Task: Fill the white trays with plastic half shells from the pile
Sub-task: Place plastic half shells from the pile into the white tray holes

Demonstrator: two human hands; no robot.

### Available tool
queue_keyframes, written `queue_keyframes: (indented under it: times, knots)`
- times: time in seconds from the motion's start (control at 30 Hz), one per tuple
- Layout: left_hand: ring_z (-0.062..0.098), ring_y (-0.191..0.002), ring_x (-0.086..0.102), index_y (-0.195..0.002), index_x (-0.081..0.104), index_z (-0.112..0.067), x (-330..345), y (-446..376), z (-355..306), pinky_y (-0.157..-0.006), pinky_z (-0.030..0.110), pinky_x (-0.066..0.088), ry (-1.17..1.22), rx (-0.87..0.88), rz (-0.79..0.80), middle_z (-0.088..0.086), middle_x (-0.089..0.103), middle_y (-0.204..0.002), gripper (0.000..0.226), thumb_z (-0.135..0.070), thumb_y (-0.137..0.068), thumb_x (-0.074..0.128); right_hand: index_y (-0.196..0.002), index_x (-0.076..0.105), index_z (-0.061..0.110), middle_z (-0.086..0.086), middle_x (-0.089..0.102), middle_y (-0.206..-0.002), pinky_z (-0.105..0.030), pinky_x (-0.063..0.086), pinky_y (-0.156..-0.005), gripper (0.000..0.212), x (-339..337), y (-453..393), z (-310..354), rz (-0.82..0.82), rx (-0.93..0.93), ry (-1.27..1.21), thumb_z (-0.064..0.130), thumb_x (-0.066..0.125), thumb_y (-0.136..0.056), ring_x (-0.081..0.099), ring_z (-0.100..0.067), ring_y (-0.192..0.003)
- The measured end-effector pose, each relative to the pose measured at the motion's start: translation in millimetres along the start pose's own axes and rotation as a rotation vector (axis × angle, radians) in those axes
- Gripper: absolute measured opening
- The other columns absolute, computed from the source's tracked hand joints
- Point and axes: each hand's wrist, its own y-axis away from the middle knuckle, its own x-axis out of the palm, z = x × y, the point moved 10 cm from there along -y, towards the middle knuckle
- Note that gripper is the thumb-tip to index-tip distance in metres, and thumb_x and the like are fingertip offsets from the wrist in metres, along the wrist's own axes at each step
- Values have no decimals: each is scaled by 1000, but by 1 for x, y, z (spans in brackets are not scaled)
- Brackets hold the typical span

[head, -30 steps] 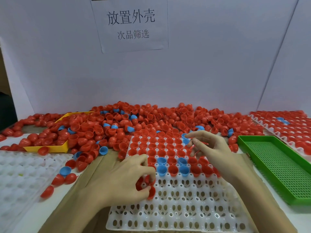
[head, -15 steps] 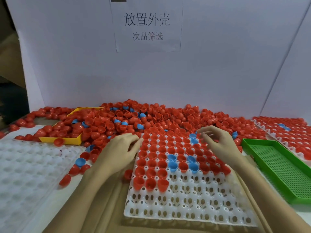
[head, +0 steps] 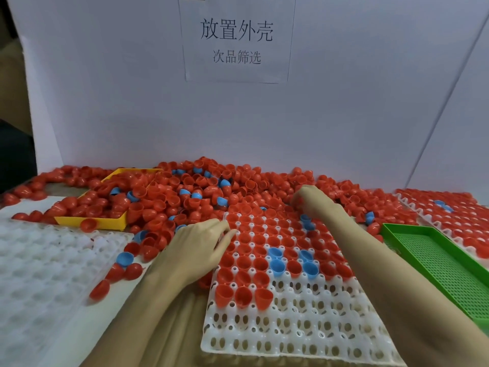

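Left hand (head: 197, 247) rests relaxed, fingers extended, at the part-filled white tray (head: 291, 327) edge; right hand (head: 308, 200) reaches into the shell pile (head: 185, 192), grip indeterminable.

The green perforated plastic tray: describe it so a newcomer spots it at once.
Start at the half-filled white plastic tray in the centre. Look right, past the right hand's forearm: the green perforated plastic tray lies there. It alone is green, and it holds no shells.
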Motion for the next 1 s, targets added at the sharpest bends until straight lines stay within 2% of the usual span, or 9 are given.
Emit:
queue_keyframes:
  times: [0.13, 0.23, 0.33, 0.47, 0.57, 0.63, 0.73, 0.87, 1.0]
  knots:
    - [4, -65, 59, -94, 68, -26, -7, -1, -3, -59, 22, 51, -21, 13, -29, -15, 60, -76, 33, -44, -105, 44, -99, 81, 8, -11, 69, -118, -38, 60, -93, 18, -14, 0, -5, -174, 2, -87, -4, 79, -86, 69, -27, -99]
    - [4, -61, 56, -92, 69, -25, -11, 1, -4, -56, 18, 46, -20, 14, -51, -16, 56, -73, 29, -41, -105, 48, -102, 82, 8, -10, 74, -114, -34, 56, -92, 19, -34, 12, -6, -332, -53, -201, -4, 70, -94, 68, -24, -100]
    - [5, -64, 58, -98, 70, -24, -14, 1, -7, -59, 23, 51, -16, 8, -59, -15, 59, -77, 28, -39, -106, 49, -104, 82, 12, -2, 78, -108, -29, 61, -89, 15, -53, 38, -5, -410, -94, -508, 3, 73, -96, 71, -11, -90]
    - [2, -69, 57, -105, 71, -21, -26, 2, -28, -64, 19, 50, 81, 34, -123, -16, 62, -86, 19, -32, -104, 56, -105, 81, 24, 13, 78, -106, -24, 62, -87, 14, -54, 92, 12, -291, -177, -849, 14, 76, -95, 75, -6, -92]
    - [3, -74, 61, -116, 67, -29, -26, 2, -52, -69, 19, 55, 221, 83, -105, -20, 58, -98, 15, -33, -104, 58, -109, 81, 27, 11, 78, -111, -25, 61, -90, 15, -42, 130, 27, -156, -247, -981, 20, 76, -96, 76, -11, -99]
    - [8, -85, 66, -120, 65, -36, -22, 2, -66, -76, 21, 55, 376, 117, -70, -20, 57, -110, 18, -32, -103, 62, -115, 80, 26, 8, 78, -116, -25, 60, -93, 18, -36, 147, 39, -54, -323, -1046, 22, 73, -99, 76, -15, -104]
    - [15, -104, 66, -123, 65, -39, -6, 2, -85, -85, 23, 56, 590, 153, 71, -16, 51, -131, 24, -33, -100, 66, -126, 76, 25, 4, 76, -124, -29, 59, -98, 24, -26, 161, 52, 75, -407, -1087, 22, 67, -104, 75, -20, -112]
    - [14, -98, 66, -105, 68, -30, -3, 4, -88, -80, 26, 56, 596, 159, 28, -14, 58, -116, 10, -27, -96, 73, -135, 71, 27, 5, 75, -129, -24, 55, -101, 30, -16, 169, 57, 203, -444, -1096, 22, 64, -106, 73, -18, -115]
    - [12, -90, 66, -96, 71, -28, -10, 2, -74, -77, 28, 55, 501, 84, -79, -16, 64, -103, 13, -17, -93, 76, -128, 74, 28, 2, 75, -120, -28, 56, -101, 27, -15, 171, 57, 195, -446, -1089, 25, 72, -101, 73, -20, -113]
